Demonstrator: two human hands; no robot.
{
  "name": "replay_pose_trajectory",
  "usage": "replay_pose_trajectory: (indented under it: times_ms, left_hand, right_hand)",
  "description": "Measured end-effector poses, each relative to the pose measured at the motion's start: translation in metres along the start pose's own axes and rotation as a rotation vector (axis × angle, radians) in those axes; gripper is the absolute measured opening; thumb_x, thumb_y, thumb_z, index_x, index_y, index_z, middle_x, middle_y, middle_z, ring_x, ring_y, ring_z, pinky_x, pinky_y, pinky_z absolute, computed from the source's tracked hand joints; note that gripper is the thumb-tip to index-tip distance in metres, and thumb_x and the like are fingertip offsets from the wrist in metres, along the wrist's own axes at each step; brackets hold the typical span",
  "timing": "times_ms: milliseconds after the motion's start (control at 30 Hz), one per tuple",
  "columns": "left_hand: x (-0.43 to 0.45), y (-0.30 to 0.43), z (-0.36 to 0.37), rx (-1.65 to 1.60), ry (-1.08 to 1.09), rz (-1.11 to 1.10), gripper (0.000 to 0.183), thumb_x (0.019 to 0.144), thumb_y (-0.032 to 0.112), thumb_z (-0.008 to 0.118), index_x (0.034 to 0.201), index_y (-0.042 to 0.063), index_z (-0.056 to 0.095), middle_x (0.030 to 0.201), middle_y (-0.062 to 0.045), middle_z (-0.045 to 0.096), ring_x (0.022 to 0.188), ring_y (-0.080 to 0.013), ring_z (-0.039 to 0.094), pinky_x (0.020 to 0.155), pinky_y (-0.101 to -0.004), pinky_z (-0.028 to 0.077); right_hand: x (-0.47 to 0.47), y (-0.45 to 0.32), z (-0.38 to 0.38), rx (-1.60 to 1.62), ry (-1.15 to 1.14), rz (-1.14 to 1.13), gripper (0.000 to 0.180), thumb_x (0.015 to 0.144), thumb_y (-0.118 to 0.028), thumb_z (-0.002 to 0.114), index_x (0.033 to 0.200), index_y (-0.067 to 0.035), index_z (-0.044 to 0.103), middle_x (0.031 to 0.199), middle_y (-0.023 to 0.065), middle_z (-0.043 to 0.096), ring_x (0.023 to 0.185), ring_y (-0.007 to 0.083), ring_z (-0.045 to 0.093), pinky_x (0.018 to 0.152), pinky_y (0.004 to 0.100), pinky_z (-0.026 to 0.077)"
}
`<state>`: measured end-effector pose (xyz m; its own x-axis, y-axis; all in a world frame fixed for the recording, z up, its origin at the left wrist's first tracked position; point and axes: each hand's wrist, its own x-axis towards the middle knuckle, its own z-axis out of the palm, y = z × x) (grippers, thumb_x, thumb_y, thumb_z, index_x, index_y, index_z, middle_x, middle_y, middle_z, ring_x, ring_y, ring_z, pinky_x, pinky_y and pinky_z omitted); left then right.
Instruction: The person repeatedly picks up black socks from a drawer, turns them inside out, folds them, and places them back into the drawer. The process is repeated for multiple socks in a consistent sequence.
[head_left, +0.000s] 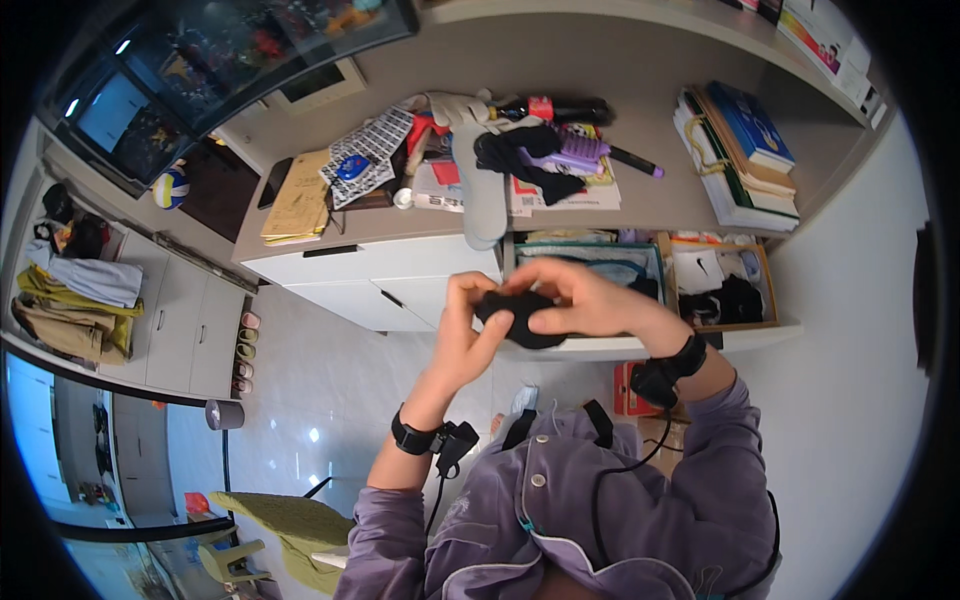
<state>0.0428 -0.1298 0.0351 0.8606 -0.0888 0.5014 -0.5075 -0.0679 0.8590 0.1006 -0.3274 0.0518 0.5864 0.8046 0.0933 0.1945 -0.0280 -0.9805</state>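
A bundled black cloth item (532, 330), possibly a rolled sock, is held between my two hands in front of the open drawer. My left hand (469, 322) grips its left side, thumb pressed on the front. From the right, my right hand (592, 300) closes on it with thumb and fingers. Behind them the pulled-out white drawer (780, 334) holds a teal-edged fabric box (660, 262), partly hidden by my right hand. Beside that stands a tan-rimmed box (772, 300) with black socks (731, 300) and a white folded sock (697, 270).
On the cabinet top lie grey insoles (484, 202), a black garment (536, 161), a purple hairbrush (574, 154), a dark drink bottle (577, 111) and envelopes (296, 199). Books (742, 157) are stacked at right. A green chair (289, 532) stands at lower left, a red box (628, 390) below the drawer.
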Motion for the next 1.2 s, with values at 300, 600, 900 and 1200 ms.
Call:
replay_pose_trajectory:
  times_ms: [300, 600, 900, 1200]
  left_hand:
    - [0.03, -0.017, 0.011, -0.125, -0.648, -0.101, 0.025, 0.094, 0.022, 0.053, 0.081, 0.0, 0.055, 0.084, -0.007, 0.055, 0.092, -0.0227, 0.048, 0.085, -0.0344, 0.038]
    - [0.018, -0.032, 0.047, 0.077, -0.45, -0.316, 0.014, 0.087, 0.005, 0.063, 0.093, 0.002, 0.051, 0.098, -0.005, 0.057, 0.09, -0.013, 0.053, 0.079, -0.0248, 0.045]
    - [-0.023, -0.081, 0.045, 0.229, 0.15, -0.414, 0.02, 0.089, 0.004, 0.056, 0.109, 0.001, 0.059, 0.1, -0.012, 0.066, 0.093, -0.0205, 0.065, 0.078, -0.0275, 0.051]
    - [-0.047, -0.11, 0.059, 0.783, 0.056, -0.245, 0.012, 0.082, 0.01, 0.064, 0.093, 0.007, 0.064, 0.079, -0.007, 0.065, 0.07, -0.0249, 0.063, 0.061, -0.0341, 0.049]
  right_hand:
    - [-0.029, -0.001, -0.033, -0.197, -0.2, 0.19, 0.033, 0.077, -0.023, 0.076, 0.09, -0.004, 0.052, 0.075, -0.0011, 0.047, 0.068, 0.0098, 0.043, 0.059, 0.0253, 0.037]
    - [-0.045, 0.022, -0.073, -0.275, -0.108, 0.141, 0.035, 0.074, -0.023, 0.077, 0.082, -0.004, 0.048, 0.072, 0.0012, 0.047, 0.067, 0.0124, 0.044, 0.058, 0.0284, 0.036]
    - [-0.057, 0.12, -0.131, -0.172, -0.07, 0.546, 0.03, 0.073, -0.013, 0.075, 0.09, -0.002, 0.053, 0.075, 0.0038, 0.054, 0.061, 0.0127, 0.054, 0.053, 0.0286, 0.045]
    - [-0.056, 0.214, -0.104, -0.609, -0.411, 0.486, 0.036, 0.072, -0.011, 0.073, 0.103, -0.002, 0.058, 0.095, 0.0141, 0.063, 0.091, 0.027, 0.061, 0.077, 0.0362, 0.049]
